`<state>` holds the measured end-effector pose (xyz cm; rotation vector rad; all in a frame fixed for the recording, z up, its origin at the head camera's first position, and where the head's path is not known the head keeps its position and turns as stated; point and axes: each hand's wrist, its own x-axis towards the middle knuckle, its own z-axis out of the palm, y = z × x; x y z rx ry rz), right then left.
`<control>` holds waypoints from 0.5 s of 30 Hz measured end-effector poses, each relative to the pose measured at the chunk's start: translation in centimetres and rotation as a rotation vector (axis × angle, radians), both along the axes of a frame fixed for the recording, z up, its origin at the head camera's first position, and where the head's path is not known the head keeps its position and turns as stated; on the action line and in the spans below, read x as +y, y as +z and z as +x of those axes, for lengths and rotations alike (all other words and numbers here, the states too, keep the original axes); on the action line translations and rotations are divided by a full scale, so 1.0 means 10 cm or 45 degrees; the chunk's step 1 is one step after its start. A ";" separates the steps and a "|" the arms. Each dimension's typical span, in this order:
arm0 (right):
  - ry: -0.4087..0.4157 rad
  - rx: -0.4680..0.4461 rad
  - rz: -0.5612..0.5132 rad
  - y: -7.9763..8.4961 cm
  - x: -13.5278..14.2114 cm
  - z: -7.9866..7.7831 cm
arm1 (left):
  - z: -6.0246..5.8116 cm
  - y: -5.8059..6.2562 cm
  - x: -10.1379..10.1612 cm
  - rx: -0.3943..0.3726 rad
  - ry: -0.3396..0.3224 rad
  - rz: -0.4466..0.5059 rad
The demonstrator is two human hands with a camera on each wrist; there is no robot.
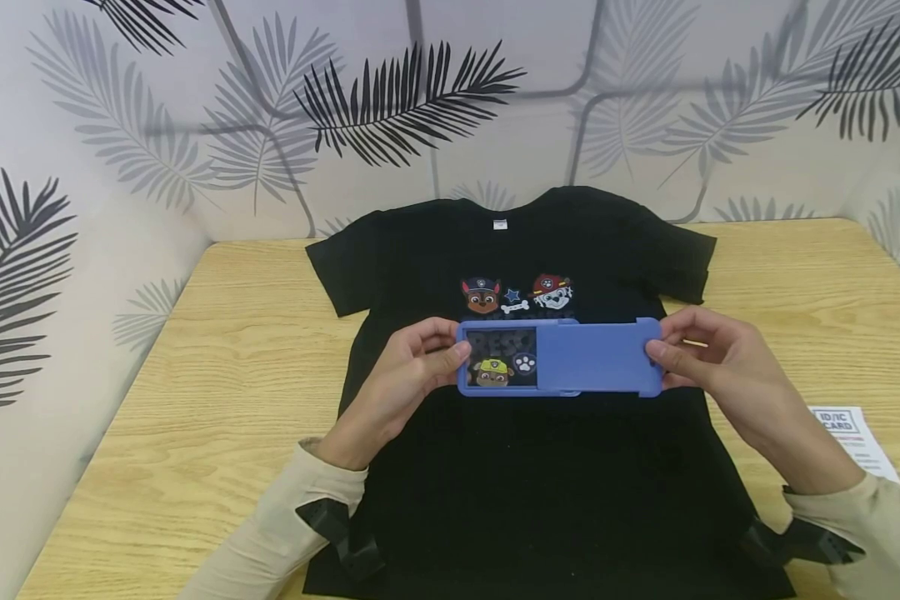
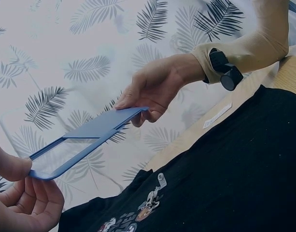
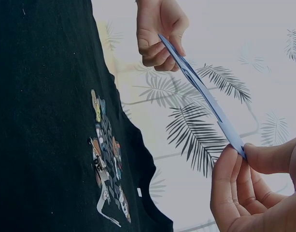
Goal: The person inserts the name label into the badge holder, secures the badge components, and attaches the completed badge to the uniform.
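Observation:
Above a black T-shirt [image 1: 532,492], both hands hold a blue plastic sliding card holder [image 1: 600,358] level between them. My left hand [image 1: 401,379] pinches the end of its rimmed frame between thumb and fingers. With thumb and fingers, my right hand [image 1: 727,375] pinches the far end of the solid blue slide. The slide is partly drawn out, and the shirt's print shows through the frame's window. In the left wrist view the holder [image 2: 94,128] is tilted and seen through at the window. The right wrist view shows the holder [image 3: 205,94] nearly edge-on.
The T-shirt lies spread on a wooden table [image 1: 217,350], its cartoon dog print [image 1: 513,296] facing up. A white paper insert [image 1: 843,421] printed "ID/IC CARD" lies to the right, partly behind my right forearm. Leaf-patterned sheeting [image 1: 412,100] borders the table's back and left.

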<state>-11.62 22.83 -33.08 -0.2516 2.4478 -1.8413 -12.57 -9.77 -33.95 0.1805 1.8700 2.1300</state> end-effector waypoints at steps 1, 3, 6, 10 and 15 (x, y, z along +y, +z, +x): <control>-0.001 0.002 0.006 0.00 0.00 0.00 | 0.00 0.00 0.00 0.000 0.000 -0.001; -0.003 0.010 0.031 0.00 0.00 0.00 | 0.00 0.00 0.00 0.000 0.000 -0.003; -0.005 0.019 0.063 0.00 0.00 0.00 | 0.01 0.00 0.00 -0.001 0.001 -0.005; -0.005 0.018 0.074 0.01 0.01 0.00 | 0.01 0.01 0.00 -0.004 0.005 -0.006; 0.006 0.003 0.030 0.01 0.02 -0.01 | 0.01 0.02 0.00 -0.001 0.009 0.001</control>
